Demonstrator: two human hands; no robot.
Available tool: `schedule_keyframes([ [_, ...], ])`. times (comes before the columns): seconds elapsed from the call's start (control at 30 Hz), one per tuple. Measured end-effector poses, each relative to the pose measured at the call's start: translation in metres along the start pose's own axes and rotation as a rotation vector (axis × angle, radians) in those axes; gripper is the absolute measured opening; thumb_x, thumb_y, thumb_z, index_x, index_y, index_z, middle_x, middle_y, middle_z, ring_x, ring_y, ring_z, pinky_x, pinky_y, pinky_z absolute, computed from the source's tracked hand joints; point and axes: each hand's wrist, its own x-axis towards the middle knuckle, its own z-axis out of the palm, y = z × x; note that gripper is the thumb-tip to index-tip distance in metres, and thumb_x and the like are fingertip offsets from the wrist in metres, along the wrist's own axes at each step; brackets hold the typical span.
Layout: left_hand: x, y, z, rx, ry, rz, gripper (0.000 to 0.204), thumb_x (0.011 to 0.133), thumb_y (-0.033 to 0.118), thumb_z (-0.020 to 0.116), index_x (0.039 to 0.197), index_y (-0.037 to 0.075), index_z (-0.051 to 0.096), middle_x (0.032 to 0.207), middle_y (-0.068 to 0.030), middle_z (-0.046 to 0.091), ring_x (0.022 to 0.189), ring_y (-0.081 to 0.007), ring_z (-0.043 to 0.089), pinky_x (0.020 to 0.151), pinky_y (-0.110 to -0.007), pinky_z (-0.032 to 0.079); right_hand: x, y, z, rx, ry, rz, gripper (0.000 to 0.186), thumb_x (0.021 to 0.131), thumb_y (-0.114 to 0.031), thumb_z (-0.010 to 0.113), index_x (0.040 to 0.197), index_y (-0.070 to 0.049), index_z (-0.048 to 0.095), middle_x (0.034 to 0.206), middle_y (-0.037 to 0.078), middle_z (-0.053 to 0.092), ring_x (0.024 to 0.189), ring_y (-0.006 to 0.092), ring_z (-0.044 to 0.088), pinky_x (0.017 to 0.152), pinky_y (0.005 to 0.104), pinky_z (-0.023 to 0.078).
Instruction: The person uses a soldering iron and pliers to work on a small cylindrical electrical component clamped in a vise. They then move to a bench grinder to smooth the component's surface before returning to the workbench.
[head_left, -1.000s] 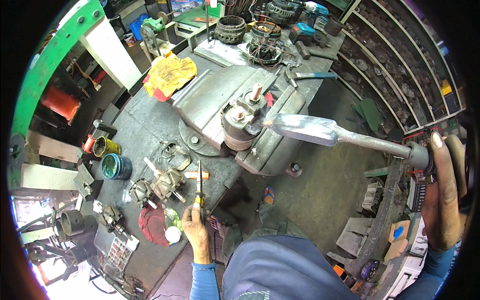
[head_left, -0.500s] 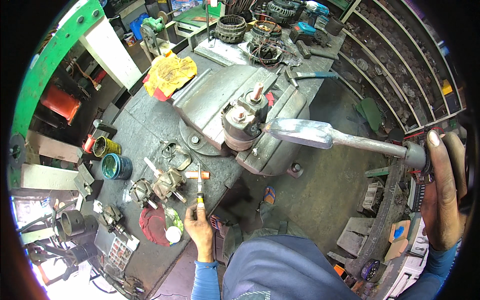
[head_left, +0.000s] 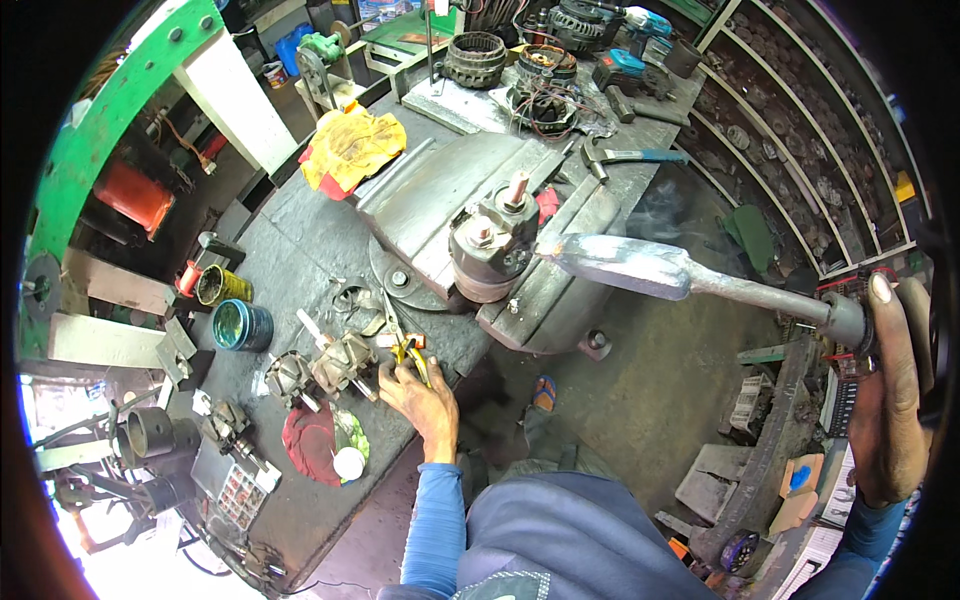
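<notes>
My left hand (head_left: 425, 408) is closed around the yellow handles of long-nose pliers (head_left: 402, 345), whose jaws stand apart over the bench. Beside it lie metal parts with shafts (head_left: 343, 362) and a small orange-and-white piece (head_left: 400, 341). At the far right my right hand (head_left: 890, 400) grips a large soldering iron (head_left: 620, 266) by its handle end, partly lost in the dark rim. The iron's pointed tip is right beside a dark, round part with copper studs (head_left: 490, 250), seated at the bench vise (head_left: 430, 200); whether they touch, I cannot tell.
A hammer (head_left: 630, 156) lies behind the vise. Yellow and red cloths (head_left: 352, 148) rest at its left. An open blue tin (head_left: 242, 325) and a yellow tin (head_left: 222, 285) stand on the left of the bench. Shelves (head_left: 810, 130) line the right.
My left hand has moved up and right, and the pliers have opened. The scene has shifted slightly rightward. A faint smoke haze now shows beyond the iron. My right hand keeps its grip.
</notes>
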Motion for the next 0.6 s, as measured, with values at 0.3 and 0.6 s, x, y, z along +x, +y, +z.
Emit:
schedule_keyframes([
  [0.3, 0.016, 0.050, -0.064, -0.117, -0.073, 0.094, 0.062, 0.084, 0.019, 0.080, 0.135, -0.002, 0.053, 0.144, -0.0250, 0.048, 0.133, -0.0400, 0.046, 0.109, -0.051, 0.038, 0.008, -0.014, 0.016, 0.167, 0.093, 0.031, 0.039, 0.106, -0.012, 0.046, 0.142, -0.002, 0.059, 0.157, 0.020, 0.041, 0.143, 0.0305, 0.045, 0.121, 0.0482, 0.034],
  [0.6, 0.091, 0.160, -0.134, -0.648, -0.357, 0.494, 0.099, 0.069, 0.034, 0.094, 0.149, 0.000, 0.046, 0.140, -0.0219, 0.059, 0.129, -0.0321, 0.058, 0.109, -0.042, 0.045, 0.015, -0.001, 0.025, 0.438, 0.148, -0.044, 0.040, 0.104, -0.011, 0.050, 0.141, -0.001, 0.060, 0.152, 0.020, 0.046, 0.139, 0.0311, 0.048, 0.121, 0.0469, 0.035],
])
